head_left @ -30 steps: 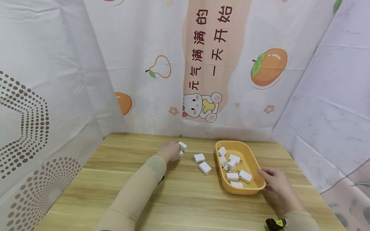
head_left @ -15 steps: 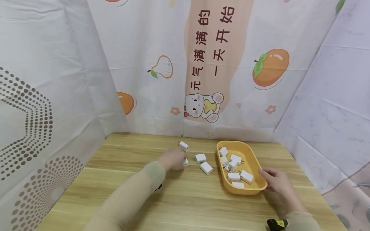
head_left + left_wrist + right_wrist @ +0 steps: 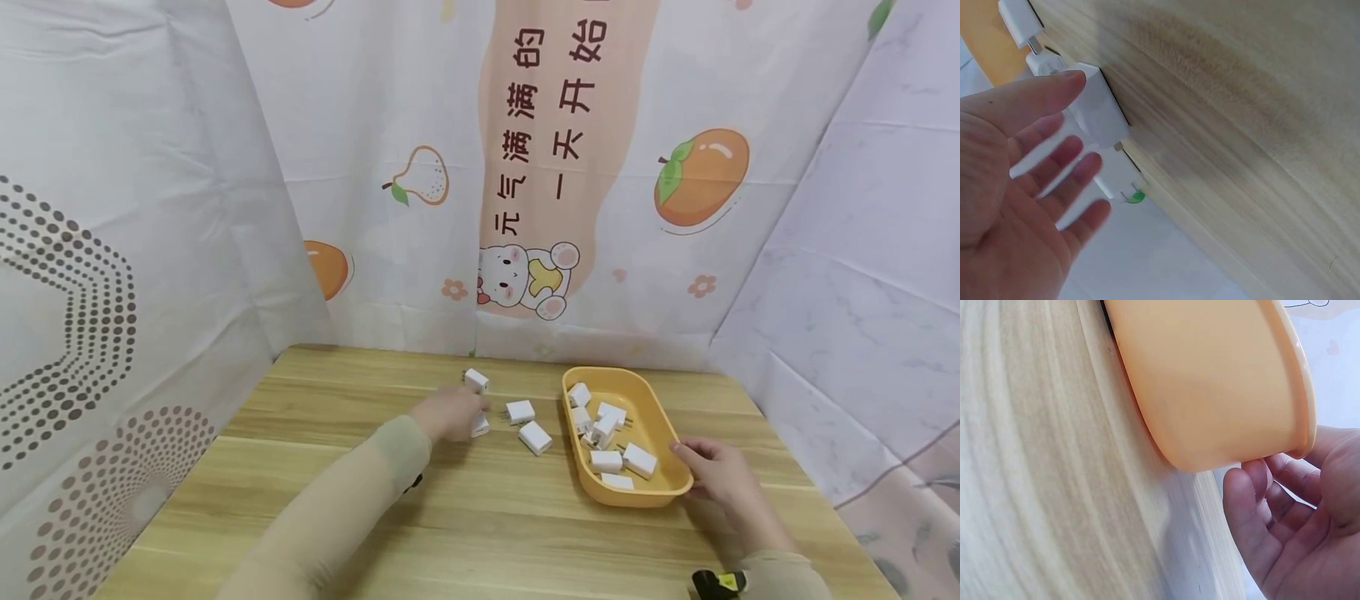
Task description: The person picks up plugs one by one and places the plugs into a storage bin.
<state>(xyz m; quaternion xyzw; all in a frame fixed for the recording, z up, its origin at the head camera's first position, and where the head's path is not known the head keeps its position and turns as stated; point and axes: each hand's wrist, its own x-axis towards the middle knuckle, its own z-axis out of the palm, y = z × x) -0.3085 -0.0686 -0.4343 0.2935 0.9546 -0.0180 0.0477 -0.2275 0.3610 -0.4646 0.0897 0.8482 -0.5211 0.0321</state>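
Observation:
My left hand (image 3: 450, 412) is at a white charger plug (image 3: 480, 426) on the wooden table. In the left wrist view, the thumb overlaps the plug (image 3: 1100, 109), while the other fingers are spread and loosely bent beside it. Another plug (image 3: 476, 381) lies just beyond the hand, and two more, an upper plug (image 3: 521, 412) and a lower plug (image 3: 536, 437), lie to its right. My right hand (image 3: 716, 471) holds the near right corner of the yellow tray (image 3: 663, 425), thumb at the rim, fingers bent against the outer wall (image 3: 1210, 387).
Several white charger plugs (image 3: 639, 460) lie in the tray, mostly along its left side and near end. The wooden table (image 3: 487, 533) ends at the back against a printed curtain (image 3: 420, 267). More curtains hang at the left and right.
The left hand has shifted nearer and slightly right, and the plug beside it now lies farther from the back plug. The right hand keeps its place at the tray.

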